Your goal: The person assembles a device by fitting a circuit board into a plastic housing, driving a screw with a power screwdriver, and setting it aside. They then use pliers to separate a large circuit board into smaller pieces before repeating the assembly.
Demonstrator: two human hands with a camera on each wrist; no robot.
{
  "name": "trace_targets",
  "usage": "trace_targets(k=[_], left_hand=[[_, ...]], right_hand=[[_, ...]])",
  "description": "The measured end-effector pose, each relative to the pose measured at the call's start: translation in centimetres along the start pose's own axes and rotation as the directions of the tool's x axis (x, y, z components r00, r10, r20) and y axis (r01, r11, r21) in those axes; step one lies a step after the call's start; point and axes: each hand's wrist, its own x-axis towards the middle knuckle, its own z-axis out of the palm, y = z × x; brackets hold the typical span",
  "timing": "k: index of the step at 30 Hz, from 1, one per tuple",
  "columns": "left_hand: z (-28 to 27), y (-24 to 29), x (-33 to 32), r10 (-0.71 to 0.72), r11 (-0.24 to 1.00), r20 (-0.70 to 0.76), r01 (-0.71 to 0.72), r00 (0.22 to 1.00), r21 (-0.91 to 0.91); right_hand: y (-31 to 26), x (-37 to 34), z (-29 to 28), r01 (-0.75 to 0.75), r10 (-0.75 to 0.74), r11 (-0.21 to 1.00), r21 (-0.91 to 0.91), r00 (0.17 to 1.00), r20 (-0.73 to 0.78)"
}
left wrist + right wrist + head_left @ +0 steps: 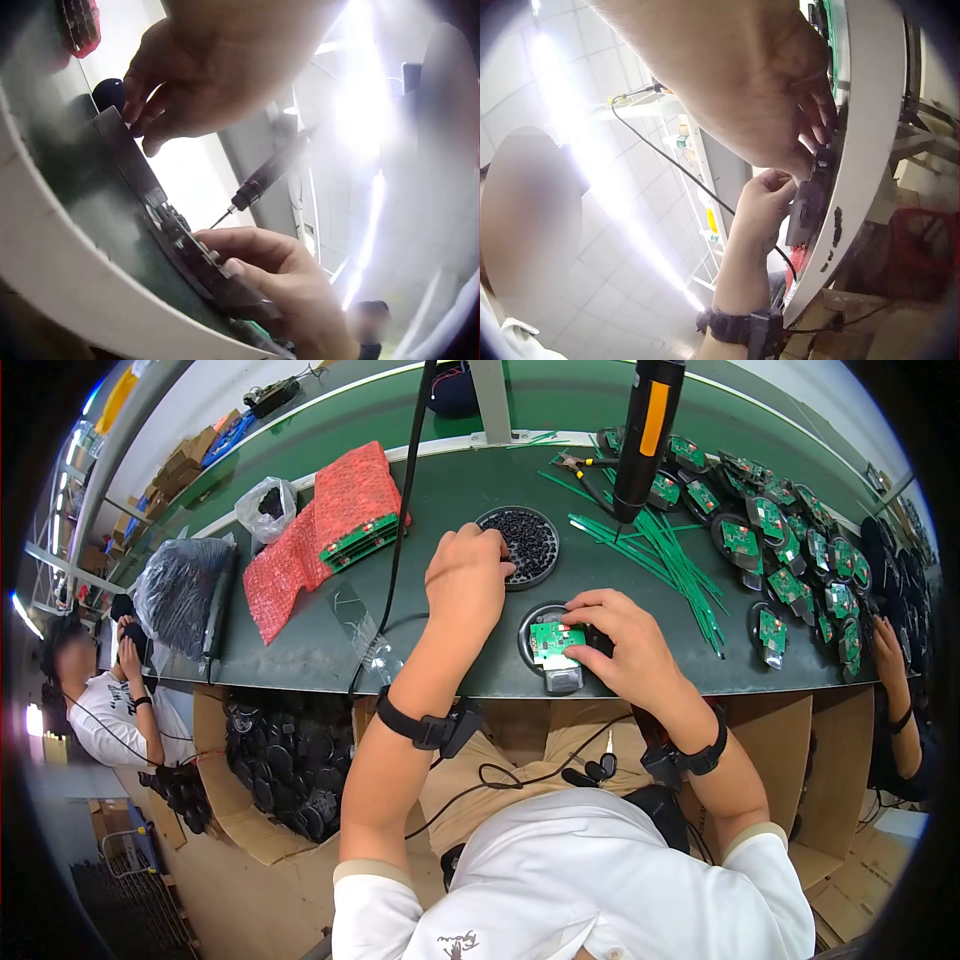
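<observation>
My left hand [466,578] reaches over a round dish [553,565] of small black pieces that look like screws, fingers bent down at its near left side. In the left wrist view the fingertips of the left hand [187,82] hang at the dish's rim; I cannot tell whether they pinch a piece. My right hand [628,645] grips a round black housing [526,628] on the table, with its thumb beside the green circuit board [548,644] set in it. A clear grey end [563,680] of that housing points toward the table's front edge.
An electric screwdriver [645,445] hangs above the table. Green strips [680,575], pliers [590,475] and many housings with boards [765,520] lie to the right. Left are red bubble wrap [290,585], stacked boards [360,542] and a black cable [400,530]. Other people sit at both sides.
</observation>
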Motion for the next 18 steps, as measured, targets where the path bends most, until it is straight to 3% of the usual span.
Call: trace_targets(k=[7, 14, 16, 18], left_hand=[[0.4, 0.3, 0.0, -0.083, 0.997, 0.053, 0.083, 0.995, 0.005], [1.1, -0.3, 0.3, -0.041, 0.999, 0.016, 0.041, 0.999, -0.019], [1.3, -0.4, 0.3, -0.03, 0.999, -0.013, 0.029, 0.999, -0.039], [1.3, -0.4, 0.2, -0.037, 0.998, -0.026, 0.036, 0.999, -0.054]], right_hand=[[0.7, -0.7, 0.4, -0.021, 0.034, 0.993, 0.115, 0.993, -0.114], [1.1, -0.8, 0.3, -0.057, 0.078, 0.981, 0.185, 0.991, -0.109], [1.3, -0.7, 0.3, -0.141, 0.177, 0.932, 0.333, 0.981, -0.081], [1.3, -0.4, -0.1, -0.151, 0.187, 0.929, 0.337, 0.979, -0.075]])
